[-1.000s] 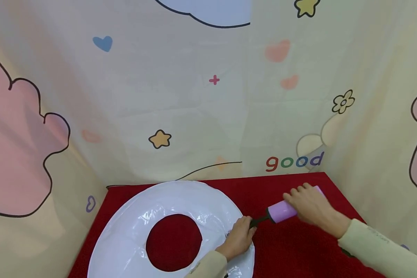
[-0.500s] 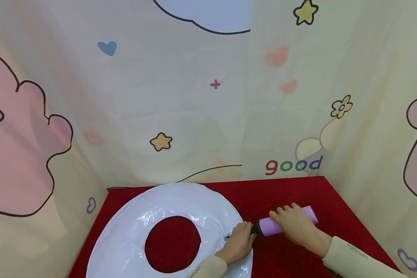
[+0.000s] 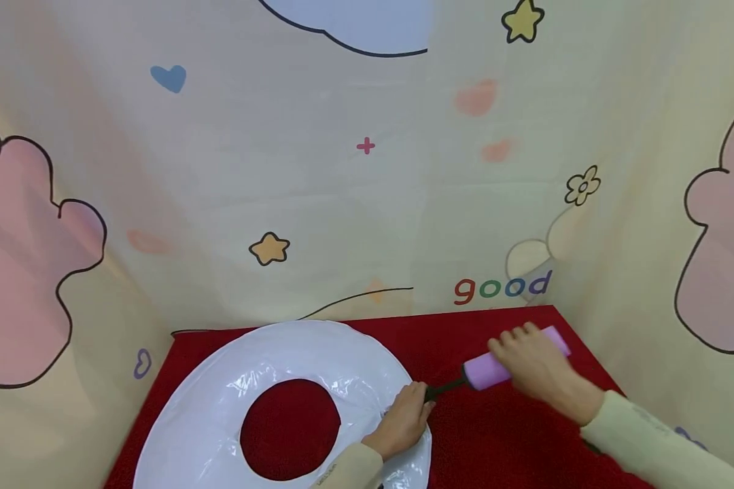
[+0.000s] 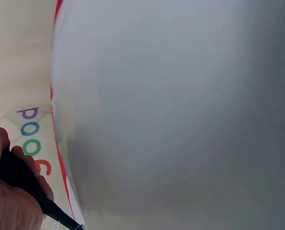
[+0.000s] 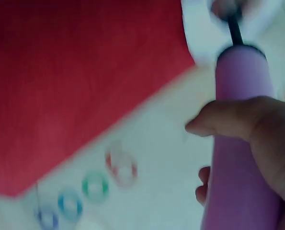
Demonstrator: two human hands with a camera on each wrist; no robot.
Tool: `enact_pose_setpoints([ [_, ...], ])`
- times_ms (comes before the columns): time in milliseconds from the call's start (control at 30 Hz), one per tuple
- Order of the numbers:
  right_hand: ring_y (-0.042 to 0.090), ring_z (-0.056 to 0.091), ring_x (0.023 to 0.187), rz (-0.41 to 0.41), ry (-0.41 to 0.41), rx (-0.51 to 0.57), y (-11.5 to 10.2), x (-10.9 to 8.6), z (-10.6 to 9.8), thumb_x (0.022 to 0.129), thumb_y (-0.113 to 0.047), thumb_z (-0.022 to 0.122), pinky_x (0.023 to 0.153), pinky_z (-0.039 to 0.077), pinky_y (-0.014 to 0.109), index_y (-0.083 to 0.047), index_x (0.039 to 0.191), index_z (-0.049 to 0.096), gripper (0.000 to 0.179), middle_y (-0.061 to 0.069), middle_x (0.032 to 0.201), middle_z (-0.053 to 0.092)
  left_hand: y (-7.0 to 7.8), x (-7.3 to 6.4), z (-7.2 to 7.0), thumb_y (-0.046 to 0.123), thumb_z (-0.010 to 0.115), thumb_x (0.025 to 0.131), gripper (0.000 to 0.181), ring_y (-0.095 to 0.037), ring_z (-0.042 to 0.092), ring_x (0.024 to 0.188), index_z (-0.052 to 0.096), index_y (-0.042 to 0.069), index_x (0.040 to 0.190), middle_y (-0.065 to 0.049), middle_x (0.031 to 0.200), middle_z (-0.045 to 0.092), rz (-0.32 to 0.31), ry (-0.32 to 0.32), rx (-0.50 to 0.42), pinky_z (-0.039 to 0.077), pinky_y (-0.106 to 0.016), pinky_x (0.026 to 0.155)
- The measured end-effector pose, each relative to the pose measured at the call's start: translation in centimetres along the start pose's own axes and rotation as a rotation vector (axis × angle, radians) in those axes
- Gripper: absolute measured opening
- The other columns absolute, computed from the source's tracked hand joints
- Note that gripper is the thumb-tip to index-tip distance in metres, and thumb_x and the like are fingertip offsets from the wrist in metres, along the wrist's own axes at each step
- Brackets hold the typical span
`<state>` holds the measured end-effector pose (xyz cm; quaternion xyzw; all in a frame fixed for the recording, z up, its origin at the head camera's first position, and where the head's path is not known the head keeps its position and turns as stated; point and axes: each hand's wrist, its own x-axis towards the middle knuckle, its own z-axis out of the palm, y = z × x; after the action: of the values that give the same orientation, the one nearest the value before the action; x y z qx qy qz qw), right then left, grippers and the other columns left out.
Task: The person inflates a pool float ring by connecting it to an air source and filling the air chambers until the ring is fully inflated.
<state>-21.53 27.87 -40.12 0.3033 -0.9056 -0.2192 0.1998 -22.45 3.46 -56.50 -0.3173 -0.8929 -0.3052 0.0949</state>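
A white inflatable ring with a round centre hole lies on the red cloth. At its right side my left hand grips the black nozzle end of a hand pump; the nozzle tip meets the ring's edge in the left wrist view, but the valve is hidden. My right hand is wrapped round the pump's purple barrel, up and to the right of the left hand. Between the two hands a thin black rod shows, drawn out of the barrel. In the right wrist view the thumb crosses the purple barrel.
Red cloth covers the table under the ring and pump. A pale printed curtain hangs close behind the table and along both sides, with the word "good" on it.
My right hand first pushed the barrel in toward the left hand, then drew it back up and right, so the rod shows again. The left hand stays at the ring; the head view shifts slightly.
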Motion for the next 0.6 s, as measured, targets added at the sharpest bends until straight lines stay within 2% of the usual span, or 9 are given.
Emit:
enact_pose_setpoints([
  [133,0.024,0.062,0.064,-0.057,-0.003,-0.001,-4.8,1.6,2.6,0.061,-0.024,0.087,0.064,0.046,0.036,-0.010,0.084,0.055,0.042,0.007,0.071,0.062,-0.9,-1.0,-0.5,0.016,0.055,0.098,0.005,-0.013,0.054,0.083,0.052,0.013,0.097,0.003,0.087,0.054,0.001,-0.007,0.048,0.044,-0.025,0.074],
  [267,0.024,0.062,0.061,-0.062,0.010,-0.039,-6.6,3.0,3.3,0.062,-0.024,0.087,0.064,0.048,0.036,-0.011,0.080,0.054,0.040,0.008,0.068,0.062,-0.6,-0.7,-0.5,0.014,0.057,0.095,0.006,-0.017,0.056,0.083,0.053,0.010,0.096,0.000,0.087,0.056,-0.008,0.050,0.087,0.045,-0.029,0.072],
  [433,0.023,0.064,0.067,-0.088,-0.023,0.007,-6.1,3.3,2.9,0.062,-0.026,0.088,0.067,0.051,0.038,-0.012,0.088,0.058,0.042,0.006,0.075,0.066,-0.4,-0.3,-0.5,0.014,0.058,0.094,0.007,-0.018,0.056,0.081,0.053,0.009,0.096,-0.002,0.086,0.056,-0.017,0.058,0.111,0.046,-0.029,0.070],
  [600,0.023,0.065,0.075,-0.071,-0.024,0.074,-2.6,2.3,1.8,0.059,-0.023,0.090,0.070,0.049,0.040,-0.015,0.095,0.061,0.047,0.004,0.083,0.069,-0.7,-0.2,-0.6,0.016,0.056,0.097,0.007,-0.013,0.052,0.077,0.051,0.012,0.096,0.002,0.083,0.053,0.007,0.051,0.063,0.042,-0.024,0.069],
])
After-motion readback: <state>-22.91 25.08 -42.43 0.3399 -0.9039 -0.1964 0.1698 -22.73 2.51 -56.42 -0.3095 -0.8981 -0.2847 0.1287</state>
